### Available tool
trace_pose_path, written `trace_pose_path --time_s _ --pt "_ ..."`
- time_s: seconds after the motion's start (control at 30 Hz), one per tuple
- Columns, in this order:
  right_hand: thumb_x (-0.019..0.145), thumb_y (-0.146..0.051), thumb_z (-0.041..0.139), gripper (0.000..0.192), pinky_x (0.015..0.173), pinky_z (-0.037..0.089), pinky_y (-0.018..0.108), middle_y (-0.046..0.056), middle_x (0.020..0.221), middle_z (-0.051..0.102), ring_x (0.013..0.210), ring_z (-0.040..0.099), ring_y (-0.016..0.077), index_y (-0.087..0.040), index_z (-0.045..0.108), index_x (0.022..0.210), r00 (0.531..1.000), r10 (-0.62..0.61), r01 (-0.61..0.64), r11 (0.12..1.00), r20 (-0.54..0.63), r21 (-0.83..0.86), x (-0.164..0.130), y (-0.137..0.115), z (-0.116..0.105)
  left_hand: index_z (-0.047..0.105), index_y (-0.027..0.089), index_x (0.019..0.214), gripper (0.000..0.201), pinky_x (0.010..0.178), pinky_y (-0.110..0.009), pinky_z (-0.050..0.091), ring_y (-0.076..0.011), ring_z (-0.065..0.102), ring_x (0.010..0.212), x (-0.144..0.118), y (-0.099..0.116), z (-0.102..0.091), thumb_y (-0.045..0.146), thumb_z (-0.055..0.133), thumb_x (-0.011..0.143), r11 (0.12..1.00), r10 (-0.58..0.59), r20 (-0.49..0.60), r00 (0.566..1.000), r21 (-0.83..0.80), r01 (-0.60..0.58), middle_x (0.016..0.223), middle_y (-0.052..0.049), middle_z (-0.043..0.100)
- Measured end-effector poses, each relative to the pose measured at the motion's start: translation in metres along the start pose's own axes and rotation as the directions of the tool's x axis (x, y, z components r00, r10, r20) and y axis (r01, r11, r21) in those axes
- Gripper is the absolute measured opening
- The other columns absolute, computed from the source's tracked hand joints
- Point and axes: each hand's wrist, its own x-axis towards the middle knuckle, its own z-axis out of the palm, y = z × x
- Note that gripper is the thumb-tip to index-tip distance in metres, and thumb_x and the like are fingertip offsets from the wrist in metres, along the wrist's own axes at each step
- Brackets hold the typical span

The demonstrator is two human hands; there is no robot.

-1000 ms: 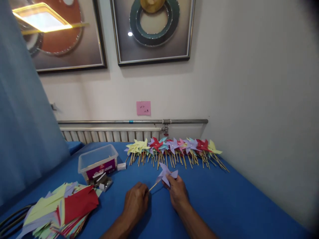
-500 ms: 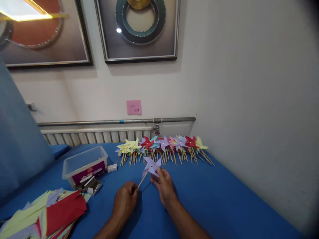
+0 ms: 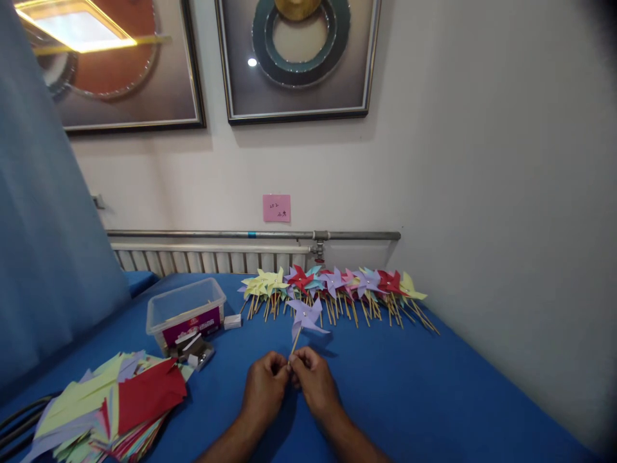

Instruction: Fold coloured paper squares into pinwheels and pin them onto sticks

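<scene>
Fingertips of both hands meet low in the middle of my feed, the left hand [image 3: 264,389] and the right hand [image 3: 315,382] each pinching the lower end of one thin stick [image 3: 295,341]. Its very bottom is hidden between them, so I cannot tell which hand bears more of the hold. From that shared grip the stick's long axis runs away from me, upward and leaning slightly right, with a purple pinwheel [image 3: 306,315] at its far end. That puts the blades beyond the fingers and over toward the right hand, which I judge the nearer; neither hand appears to touch them. Shadow on the blue surface [image 3: 409,386] suggests to me that the pinwheel is raised.

On my left lies a pile of paper sheets [image 3: 80,405], a red sheet [image 3: 149,392] on top. Just past it I see a metal container [image 3: 206,355], then a clear plastic tub [image 3: 193,328] with a small white box [image 3: 232,321] beside its right end.

Farther back, a row of pinwheels [image 3: 332,283] lies with sticks pointing roughly toward me; the purple blades overlap some of them in my view. Behind stand the radiator [image 3: 212,260] and, on the wall, a pink note [image 3: 276,208].
</scene>
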Motion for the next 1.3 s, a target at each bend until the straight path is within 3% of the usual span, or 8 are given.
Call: trace_pose_path --time_s 0.3,0.6,0.77,0.83,0.93,1.07,1.17,1.3 --pt "0.072 -0.040 0.067 0.019 0.049 0.037 0.025 -0.004 0.056 0.056 0.050 0.048 0.0127 -0.023 0.059 0.069 0.998 0.049 -0.047 0.997 -0.031 0.062 0.003 0.004 0.003 0.059 0.019 0.066 0.019 0.064 -0.025 0.038 -0.0151 0.056 0.065 -0.003 0.007 0.000 0.026 0.054 0.083 0.991 0.064 -0.027 0.998 0.117 -0.061 0.066 0.001 0.063" --pt "0.071 -0.036 0.064 0.014 0.051 0.040 0.026 -0.004 0.055 0.056 0.051 0.050 0.0140 -0.024 0.059 0.065 0.994 -0.001 0.001 1.000 -0.110 0.006 0.001 0.008 0.004 0.058 0.019 0.067 0.020 0.067 -0.025 0.038 -0.0154 0.057 0.068 -0.005 0.009 0.002 0.019 0.052 0.086 0.984 0.067 -0.017 0.998 0.164 -0.064 0.070 0.000 0.063" --pt "0.077 -0.034 0.056 0.012 0.051 0.044 0.026 -0.003 0.058 0.061 0.052 0.057 0.0163 -0.025 0.058 0.070 0.995 0.009 -0.026 0.985 -0.096 -0.171 0.009 0.006 0.000 0.060 0.019 0.071 0.016 0.069 -0.026 0.039 -0.0161 0.058 0.071 -0.004 0.009 -0.001 0.018 0.054 0.085 0.981 0.095 -0.015 0.995 0.169 -0.091 0.073 -0.001 0.064" --pt "0.082 -0.033 0.051 0.015 0.054 0.046 0.026 -0.001 0.062 0.066 0.056 0.062 0.0175 -0.024 0.060 0.075 0.992 -0.022 -0.028 0.926 -0.127 -0.377 0.020 -0.002 -0.013 0.061 0.018 0.075 0.012 0.072 -0.026 0.040 -0.0167 0.060 0.074 -0.004 0.010 -0.003 0.018 0.055 0.085 0.979 0.114 -0.023 0.993 0.174 -0.108 0.076 -0.002 0.066" --pt "0.082 -0.027 0.053 0.015 0.062 0.046 0.025 0.002 0.069 0.071 0.065 0.065 0.0181 -0.022 0.063 0.072 0.984 -0.073 -0.019 0.861 -0.162 -0.508 0.046 -0.020 -0.046 0.061 0.018 0.076 0.011 0.072 -0.027 0.039 -0.0169 0.060 0.074 -0.005 0.012 -0.005 0.018 0.056 0.085 0.971 0.123 -0.027 0.992 0.209 -0.114 0.076 -0.002 0.066" --pt "0.083 -0.022 0.053 0.020 0.062 0.040 0.027 0.006 0.066 0.071 0.067 0.065 0.0200 -0.020 0.065 0.067 0.970 -0.081 -0.097 0.738 -0.231 -0.667 0.087 -0.041 -0.082 0.062 0.018 0.074 0.014 0.071 -0.028 0.037 -0.0169 0.061 0.074 -0.006 0.012 -0.004 0.016 0.055 0.086 0.953 0.131 0.018 0.991 0.274 -0.131 0.076 -0.002 0.066" --pt "0.084 -0.021 0.054 0.020 0.065 0.039 0.027 0.009 0.076 0.075 0.076 0.068 0.0218 -0.019 0.070 0.073 0.964 -0.083 -0.140 0.651 -0.254 -0.746 0.110 -0.048 -0.088 0.063 0.018 0.076 0.014 0.071 -0.029 0.036 -0.0174 0.062 0.075 -0.006 0.011 -0.003 0.016 0.054 0.086 0.943 0.124 0.045 0.991 0.306 -0.132 0.078 -0.002 0.068" --pt "0.087 -0.021 0.052 0.024 0.069 0.040 0.030 0.014 0.089 0.078 0.086 0.072 0.0258 -0.019 0.076 0.083 0.958 -0.069 -0.192 0.567 -0.279 -0.801 0.128 -0.045 -0.079 0.065 0.018 0.080 0.013 0.072 -0.029 0.037 -0.0183 0.063 0.078 -0.005 0.010 -0.004 0.017 0.054 0.087 0.934 0.105 0.064 0.992 0.337 -0.120 0.082 -0.003 0.069"
